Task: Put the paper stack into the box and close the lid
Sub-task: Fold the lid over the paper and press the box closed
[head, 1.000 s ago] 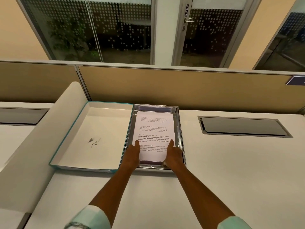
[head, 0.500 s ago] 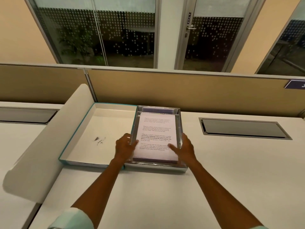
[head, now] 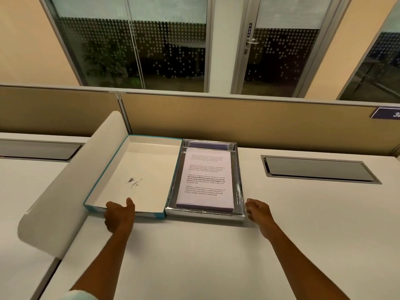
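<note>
The paper stack (head: 205, 180), white printed sheets, lies flat inside the silver box (head: 239, 191) on the white desk. The box's lid (head: 138, 161), teal outside and white inside, lies open side up, touching the box's left side. My left hand (head: 119, 217) is at the lid's near edge, with the thumb over the rim on the inside and the fingers hidden against the outer wall. My right hand (head: 258, 211) hovers by the box's near right corner with fingers apart, holding nothing.
A curved white divider (head: 65, 191) rises just left of the lid. A tan partition (head: 238, 120) runs behind the box and lid. A dark recessed cable hatch (head: 318, 169) sits in the desk to the right.
Both hands have left the paper stack. The left one moved left to the lid's near edge and took hold of it; the right one moved out past the box's right corner.
</note>
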The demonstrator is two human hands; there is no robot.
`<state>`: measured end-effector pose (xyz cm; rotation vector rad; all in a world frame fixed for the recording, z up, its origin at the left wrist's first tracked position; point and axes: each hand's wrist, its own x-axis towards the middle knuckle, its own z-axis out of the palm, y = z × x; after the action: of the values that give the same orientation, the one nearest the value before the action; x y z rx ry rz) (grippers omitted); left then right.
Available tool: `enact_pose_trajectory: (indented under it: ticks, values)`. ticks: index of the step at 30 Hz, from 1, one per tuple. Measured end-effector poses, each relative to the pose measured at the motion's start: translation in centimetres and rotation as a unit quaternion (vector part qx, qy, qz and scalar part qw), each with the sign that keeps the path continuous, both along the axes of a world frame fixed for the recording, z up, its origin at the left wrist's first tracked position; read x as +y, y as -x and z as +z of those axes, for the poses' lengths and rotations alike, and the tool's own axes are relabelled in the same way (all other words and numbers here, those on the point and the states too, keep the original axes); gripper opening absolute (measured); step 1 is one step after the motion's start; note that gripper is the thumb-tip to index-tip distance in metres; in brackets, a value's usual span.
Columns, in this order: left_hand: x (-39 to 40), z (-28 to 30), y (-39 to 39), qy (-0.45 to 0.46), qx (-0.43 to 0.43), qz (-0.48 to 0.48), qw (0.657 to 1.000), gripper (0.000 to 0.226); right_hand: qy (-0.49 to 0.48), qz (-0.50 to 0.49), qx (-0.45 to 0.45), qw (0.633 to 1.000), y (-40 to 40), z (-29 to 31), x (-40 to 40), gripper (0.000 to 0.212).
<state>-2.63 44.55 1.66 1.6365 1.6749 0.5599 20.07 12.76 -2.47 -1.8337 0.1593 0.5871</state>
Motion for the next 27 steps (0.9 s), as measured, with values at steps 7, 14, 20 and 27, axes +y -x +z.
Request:
enact_pose_trajectory:
  ticks: [7, 14, 20, 27]
  values:
    - [0.1, 0.0, -0.1, 0.214, -0.153, 0.129, 0.956, 0.073, 0.015, 0.043, -0.026, 0.999, 0.2, -0.3, 1.1, 0.029]
    - [0.9, -0.2, -0.2, 0.323, -0.265, 0.114, 0.901, 0.053, 0.011, 0.040, -0.014, 0.999, 0.2, -0.3, 1.0, 0.035]
    - [1.6, -1.4, 0.1, 0.300, -0.381, 0.131, 0.865, 0.067, 0.003, 0.035, -0.009, 0.999, 0.2, -0.4, 1.1, 0.036]
    - [-0.4, -0.9, 0.2, 0.228, -0.489, 0.060, 0.840, 0.051, -0.006, 0.034, -0.009, 0.999, 0.4, 0.0, 1.2, 0.035]
